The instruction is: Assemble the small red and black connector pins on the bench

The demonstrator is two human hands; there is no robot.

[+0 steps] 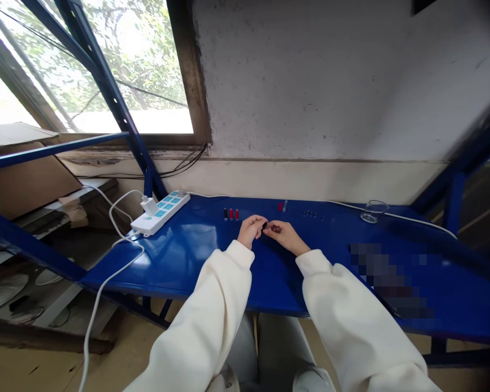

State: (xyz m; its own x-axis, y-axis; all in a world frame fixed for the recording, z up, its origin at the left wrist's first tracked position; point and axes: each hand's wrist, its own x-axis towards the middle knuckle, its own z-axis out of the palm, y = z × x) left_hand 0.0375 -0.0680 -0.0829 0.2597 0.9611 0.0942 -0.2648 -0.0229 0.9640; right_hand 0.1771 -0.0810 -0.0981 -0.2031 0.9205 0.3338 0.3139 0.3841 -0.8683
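Note:
My left hand (250, 229) and my right hand (283, 234) meet over the blue table (196, 250), fingers curled, pinching a small dark part (265, 225) between them. Just beyond the hands stand three small red and black pieces (231, 213) in a row. Further right lie a red piece and a clear one (282, 206), then several tiny dark parts (310, 213). Both arms wear white sleeves.
A white power strip (160, 213) with a plugged charger and white cable lies at the table's left end. A clear glass dish (373, 211) stands at the back right. A blurred patch covers part of the table at right. Blue shelving frames stand on both sides.

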